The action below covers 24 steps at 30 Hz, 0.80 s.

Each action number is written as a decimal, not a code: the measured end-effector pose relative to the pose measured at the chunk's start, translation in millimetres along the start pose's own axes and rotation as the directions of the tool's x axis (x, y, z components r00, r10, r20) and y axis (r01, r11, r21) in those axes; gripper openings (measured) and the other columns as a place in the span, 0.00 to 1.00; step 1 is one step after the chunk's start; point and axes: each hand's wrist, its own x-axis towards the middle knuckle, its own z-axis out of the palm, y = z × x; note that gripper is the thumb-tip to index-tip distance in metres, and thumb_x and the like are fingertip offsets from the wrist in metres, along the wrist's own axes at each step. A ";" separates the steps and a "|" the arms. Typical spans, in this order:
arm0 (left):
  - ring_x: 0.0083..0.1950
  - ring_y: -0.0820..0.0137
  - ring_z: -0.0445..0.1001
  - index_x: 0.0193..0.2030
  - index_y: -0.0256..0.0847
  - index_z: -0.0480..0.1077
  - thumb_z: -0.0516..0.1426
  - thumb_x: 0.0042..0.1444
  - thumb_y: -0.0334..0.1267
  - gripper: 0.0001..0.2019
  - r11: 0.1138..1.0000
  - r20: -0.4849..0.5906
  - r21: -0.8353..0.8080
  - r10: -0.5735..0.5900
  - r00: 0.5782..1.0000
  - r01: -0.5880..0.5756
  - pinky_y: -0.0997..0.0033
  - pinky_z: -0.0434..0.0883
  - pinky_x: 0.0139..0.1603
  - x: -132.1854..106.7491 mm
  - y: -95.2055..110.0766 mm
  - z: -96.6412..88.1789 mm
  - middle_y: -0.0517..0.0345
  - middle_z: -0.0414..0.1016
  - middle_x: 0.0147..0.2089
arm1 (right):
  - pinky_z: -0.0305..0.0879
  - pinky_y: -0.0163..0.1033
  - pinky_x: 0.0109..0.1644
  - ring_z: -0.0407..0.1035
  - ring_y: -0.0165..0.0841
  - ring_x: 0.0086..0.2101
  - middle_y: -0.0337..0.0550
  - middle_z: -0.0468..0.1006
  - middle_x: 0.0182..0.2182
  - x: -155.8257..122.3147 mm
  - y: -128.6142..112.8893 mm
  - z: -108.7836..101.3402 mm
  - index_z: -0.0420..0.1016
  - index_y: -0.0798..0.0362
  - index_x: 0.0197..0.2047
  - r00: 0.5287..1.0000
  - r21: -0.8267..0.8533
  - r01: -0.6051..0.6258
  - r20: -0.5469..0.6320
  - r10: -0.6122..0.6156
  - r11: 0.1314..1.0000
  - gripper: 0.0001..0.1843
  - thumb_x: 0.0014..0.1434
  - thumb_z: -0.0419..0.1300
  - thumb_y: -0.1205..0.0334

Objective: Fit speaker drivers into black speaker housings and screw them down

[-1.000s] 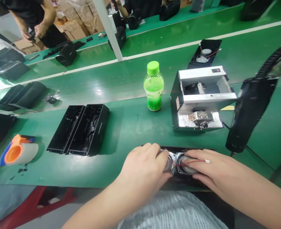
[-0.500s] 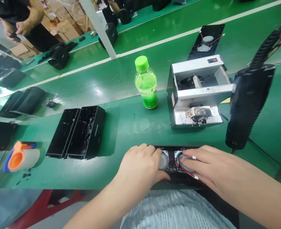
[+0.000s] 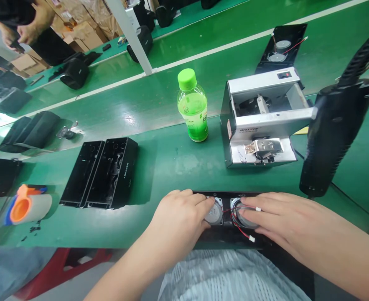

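Observation:
A black panel (image 3: 217,238) lies at the table's near edge in front of me, carrying two round speaker drivers with grey magnets. My left hand (image 3: 182,215) is closed at the left speaker driver (image 3: 215,214), fingers over its left side and thumb below. The fingers of my right hand (image 3: 281,215) are bent over the right speaker driver (image 3: 237,204), covering much of it. Red and black wires (image 3: 237,223) run between the drivers and end in small white connectors (image 3: 252,238). The panel's two ends are partly hidden under my hands.
Beyond the panel stand a green-capped bottle (image 3: 192,110) and a silver screw feeder (image 3: 267,121). A black electric screwdriver (image 3: 334,138) hangs at right. Two black housings (image 3: 112,171) and a tape roll with an orange core (image 3: 43,207) are left. Another person (image 3: 30,31) works across the line.
My left thumb has drawn in toward the left driver, uncovering more of it. The lower white connector has shifted slightly left and down. My right hand stays on the right driver.

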 end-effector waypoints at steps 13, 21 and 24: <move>0.44 0.59 0.81 0.62 0.41 0.78 0.74 0.60 0.38 0.24 1.000 -0.041 0.003 -0.015 0.999 0.015 0.55 0.73 0.42 -4.3 3.2 5.1 0.58 0.87 0.55 | 0.60 0.48 0.70 0.65 0.33 0.63 0.33 0.68 0.67 -7.5 9.8 5.1 0.79 0.49 0.65 0.995 -0.119 0.095 -0.001 -0.096 0.988 0.24 0.86 0.42 0.67; 0.47 0.58 0.82 0.64 0.42 0.78 0.73 0.63 0.38 0.24 0.999 -0.024 -0.023 -0.037 0.999 0.036 0.54 0.75 0.45 -3.9 4.0 7.8 0.57 0.87 0.56 | 0.64 0.50 0.67 0.67 0.36 0.62 0.34 0.68 0.68 -9.5 9.6 9.3 0.79 0.48 0.66 0.996 -0.125 0.084 0.031 -0.081 0.989 0.23 0.86 0.43 0.65; 0.49 0.57 0.82 0.65 0.42 0.77 0.72 0.63 0.38 0.24 0.999 -0.008 -0.024 -0.038 0.999 0.038 0.53 0.75 0.47 -4.1 2.0 5.7 0.55 0.86 0.59 | 0.57 0.48 0.71 0.65 0.37 0.63 0.37 0.68 0.67 -7.7 3.7 3.8 0.79 0.51 0.64 0.997 -0.118 0.074 0.005 -0.074 0.990 0.23 0.87 0.43 0.63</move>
